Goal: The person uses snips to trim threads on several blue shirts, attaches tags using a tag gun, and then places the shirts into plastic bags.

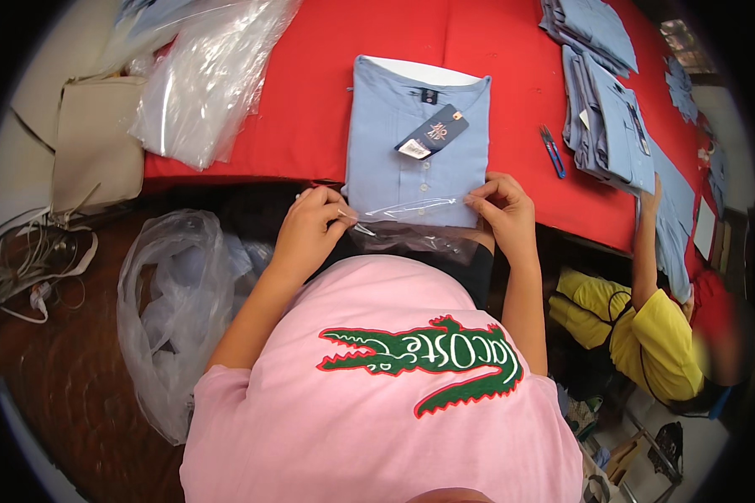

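A folded light blue shirt [382,172] lies at the front edge of the red-covered table, its neckline away from me and white card showing behind the collar. On its front rests a dark blue hang tag [438,127]. Clear film of a plastic bag [418,241] crosses the shirt's near end and hangs toward my lap. My left hand [317,218] pinches the bag's edge at the shirt's lower left corner. At the opposite corner my right hand [507,210] pinches the film between thumb and fingers. How far the bag covers the shirt is hard to tell.
Blue-handled thread snips [552,152] lie right of the shirt. Stacks of folded blue shirts [608,126] stand farther right, where a co-worker in yellow [658,344] reaches in. Clear plastic bags [214,84] cover the table's far left. A large plastic sack [172,310] hangs at my left.
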Demonstrator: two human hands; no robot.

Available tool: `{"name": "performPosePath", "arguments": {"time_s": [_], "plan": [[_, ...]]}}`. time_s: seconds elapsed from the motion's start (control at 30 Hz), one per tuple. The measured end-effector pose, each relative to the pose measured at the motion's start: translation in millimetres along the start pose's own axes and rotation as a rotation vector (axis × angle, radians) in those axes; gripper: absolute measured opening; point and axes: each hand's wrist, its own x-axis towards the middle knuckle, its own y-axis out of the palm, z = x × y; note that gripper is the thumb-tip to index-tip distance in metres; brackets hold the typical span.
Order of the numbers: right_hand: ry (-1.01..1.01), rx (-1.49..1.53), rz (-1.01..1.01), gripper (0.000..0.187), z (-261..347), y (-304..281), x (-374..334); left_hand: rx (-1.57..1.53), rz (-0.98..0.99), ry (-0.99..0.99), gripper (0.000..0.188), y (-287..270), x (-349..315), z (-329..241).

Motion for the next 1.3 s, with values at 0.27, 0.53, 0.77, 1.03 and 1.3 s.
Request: {"name": "performPosePath", "arguments": {"time_s": [0.27, 0.53, 0.77, 1.03, 1.3], "plan": [[-0.108, -0.096, 0.032, 0.012, 1, 7, 7, 0.417, -0.06, 0.161, 0.006, -16, 19, 9], [-0.126, -0.051, -0.023, 0.012, -17, 11, 1, -0.187, 0.177, -0.128, 0.024, -60, 28, -10], [-0.135, -0.009, -0.07, 0.012, -25, 16, -5, 0.316, -0.042, 0.178, 0.009, -42, 44, -1], [-0.209, -0.061, -0.278, 0.01, -24, 14, 0, 0.275, -0.162, 0.184, 0.007, -22, 83, -5], [-0.145, 0.074, -0.21, 0.006, -21, 0, 10, 0.351, -0.461, 0.282, 0.017, 5, 84, -10]]}}
